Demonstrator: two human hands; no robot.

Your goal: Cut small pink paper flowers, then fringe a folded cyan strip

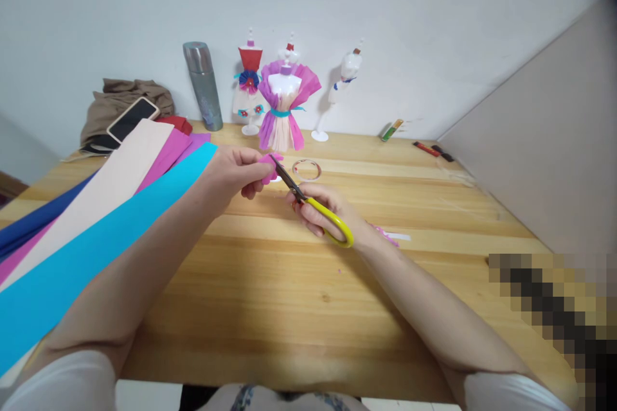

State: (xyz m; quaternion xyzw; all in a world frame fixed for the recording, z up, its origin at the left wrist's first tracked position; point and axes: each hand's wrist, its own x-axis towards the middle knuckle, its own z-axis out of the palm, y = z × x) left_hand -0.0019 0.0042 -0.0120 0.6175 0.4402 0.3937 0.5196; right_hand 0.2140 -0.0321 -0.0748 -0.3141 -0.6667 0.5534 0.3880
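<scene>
Between the thumb and fingers of my left hand (241, 173) is a small piece of pink crepe paper (270, 169). My right hand (322, 205) grips yellow-handled scissors (332, 223), whose dark blades reach up and left to the pink paper. Whether the blades are cutting into it I cannot tell. Just behind the hands stands a small white dress form in a purple, pink and cream paper dress (282, 131) with a turquoise sash. A roll of tape (307, 170) lies on the table beyond the scissors.
Long paper strips, with a turquoise one (120, 241) on top, spread under my left arm. A phone (132, 120) leans on brown cloth (110, 106). A flask (202, 87) and more dress forms (250, 70) line the wall. Pink scraps (384, 234) lie near my right wrist.
</scene>
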